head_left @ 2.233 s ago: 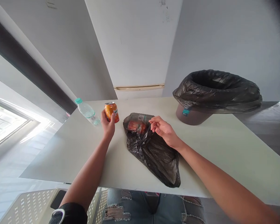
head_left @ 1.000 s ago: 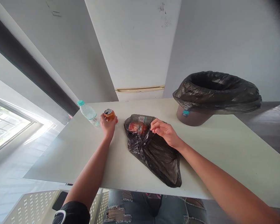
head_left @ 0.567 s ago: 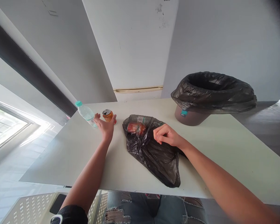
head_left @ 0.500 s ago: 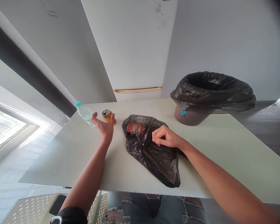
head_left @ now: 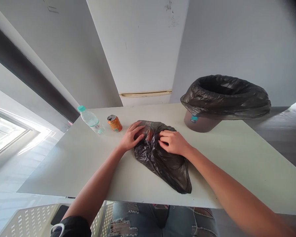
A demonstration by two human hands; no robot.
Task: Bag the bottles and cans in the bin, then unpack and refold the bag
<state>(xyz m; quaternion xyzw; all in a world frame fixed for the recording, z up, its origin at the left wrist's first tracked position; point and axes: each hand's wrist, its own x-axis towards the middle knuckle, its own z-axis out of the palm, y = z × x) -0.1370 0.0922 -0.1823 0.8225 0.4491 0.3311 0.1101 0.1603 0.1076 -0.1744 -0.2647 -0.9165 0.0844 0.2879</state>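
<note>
The left hand [head_left: 131,137] and black bag [head_left: 171,168] mostly hide a red item [head_left: 150,133]; the left edge crops the window [head_left: 5,130].

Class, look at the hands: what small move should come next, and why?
Perhaps gently tug the bunched folds of the bag with the right hand while the left hand steadies it: both hands are on it, the right at the folds.

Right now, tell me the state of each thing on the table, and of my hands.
Bottle: upright, capped.
Orange can: upright, top opened.
Black bag: lying crumpled, something reddish showing through.
Bin: upright, uncovered, black liner folded over its rim.
Left hand: fingers spread on the bag.
Right hand: fingers curled at the bag, grip unclear.
</note>
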